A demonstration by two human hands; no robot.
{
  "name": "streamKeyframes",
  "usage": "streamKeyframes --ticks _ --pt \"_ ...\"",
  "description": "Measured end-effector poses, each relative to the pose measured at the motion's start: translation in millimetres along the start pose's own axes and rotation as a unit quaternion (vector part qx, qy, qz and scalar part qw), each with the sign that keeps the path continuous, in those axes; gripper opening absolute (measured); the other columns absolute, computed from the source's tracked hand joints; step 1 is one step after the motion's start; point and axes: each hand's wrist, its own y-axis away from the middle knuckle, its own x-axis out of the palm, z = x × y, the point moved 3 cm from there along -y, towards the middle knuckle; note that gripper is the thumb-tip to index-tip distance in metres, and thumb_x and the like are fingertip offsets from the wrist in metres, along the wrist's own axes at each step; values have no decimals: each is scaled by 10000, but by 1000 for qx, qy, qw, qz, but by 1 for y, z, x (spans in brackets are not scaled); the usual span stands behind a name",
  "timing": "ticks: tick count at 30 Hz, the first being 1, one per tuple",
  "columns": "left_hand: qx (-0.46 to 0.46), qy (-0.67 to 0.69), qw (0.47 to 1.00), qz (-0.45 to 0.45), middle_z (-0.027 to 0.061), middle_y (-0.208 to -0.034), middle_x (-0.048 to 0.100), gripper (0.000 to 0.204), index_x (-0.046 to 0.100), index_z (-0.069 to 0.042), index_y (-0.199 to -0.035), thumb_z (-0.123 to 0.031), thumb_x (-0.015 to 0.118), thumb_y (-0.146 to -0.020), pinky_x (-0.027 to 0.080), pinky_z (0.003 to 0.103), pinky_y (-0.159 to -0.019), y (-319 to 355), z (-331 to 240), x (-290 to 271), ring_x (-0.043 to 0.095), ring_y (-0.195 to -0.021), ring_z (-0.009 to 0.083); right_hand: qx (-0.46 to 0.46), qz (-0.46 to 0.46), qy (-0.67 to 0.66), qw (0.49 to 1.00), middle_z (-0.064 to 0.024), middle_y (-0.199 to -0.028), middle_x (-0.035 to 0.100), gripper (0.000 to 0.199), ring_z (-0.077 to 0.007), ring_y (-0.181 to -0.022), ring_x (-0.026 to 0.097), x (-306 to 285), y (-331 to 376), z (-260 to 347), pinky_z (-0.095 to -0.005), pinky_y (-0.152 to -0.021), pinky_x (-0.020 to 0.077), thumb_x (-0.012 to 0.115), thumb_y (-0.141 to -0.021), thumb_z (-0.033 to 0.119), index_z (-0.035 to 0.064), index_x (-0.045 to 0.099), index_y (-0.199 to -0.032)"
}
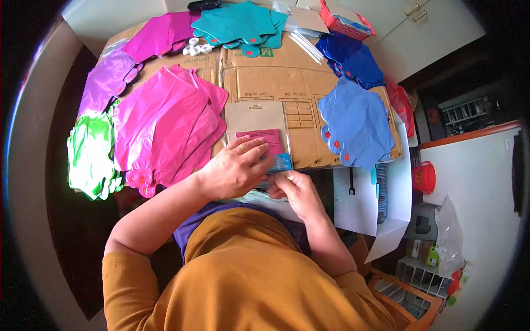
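A flat clear packet with a beige hang-hole panel lies at the near edge of the cardboard. Inside it show a magenta piece and a blue printed strip. My left hand, with a ring on one finger, rests over the packet, fingers stretched out and pressing on the magenta piece. At the packet's lower end my right hand has thumb and fingers pinched together on its near edge. Part of that edge is hidden by the fingers.
Foil balloons lie stacked around: hot pink, green, purple, teal, dark blue and light blue. White rolls, white sticks and a red basket sit farther back. An open white box stands right.
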Motion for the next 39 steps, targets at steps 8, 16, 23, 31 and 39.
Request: streamKeyframes --ticks 8,16,23,31,39 --pt "28 -70 997 15 158 -1306 545 488 617 -96 -1295 -167 650 -814 400 543 -1093 10 0 5 489 -1320 368 -128 -34 212 968 -51 -746 701 157 -110 -686 650 -94 -52 99 -279 -634 529 616 -950 132 6 691 -894" --pt "5 -11 999 -39 135 -1204 570 455 633 -67 -1237 -135 708 -793 401 550 -1092 2 1 8 508 -1284 367 -265 -239 580 733 -194 -922 728 234 -389 -863 698 -121 -236 183 -479 -789 557 665 -840 240 25 735 -898" --pt "-6 19 998 -67 140 -1158 630 211 626 -38 -989 -97 710 -804 388 567 -1099 5 1 4 546 -1270 366 -168 -189 772 583 -214 -1017 724 228 -374 -960 713 -106 -282 184 -471 -845 572 624 -834 152 25 749 -976" --pt "11 -33 994 -99 158 -1159 662 209 620 -4 -979 -87 690 -801 476 470 -999 11 -5 7 614 -1196 319 -289 -307 692 586 -160 -815 722 179 -317 -791 730 -93 -209 173 -448 -691 571 529 -907 146 47 677 -885" --pt "19 -21 994 -103 197 -1145 663 198 624 36 -997 -6 670 -810 510 470 -983 8 -6 7 618 -1191 364 -320 -104 373 865 -90 -807 694 100 -169 -671 661 -82 37 62 -289 -594 506 710 -864 27 43 705 -963"
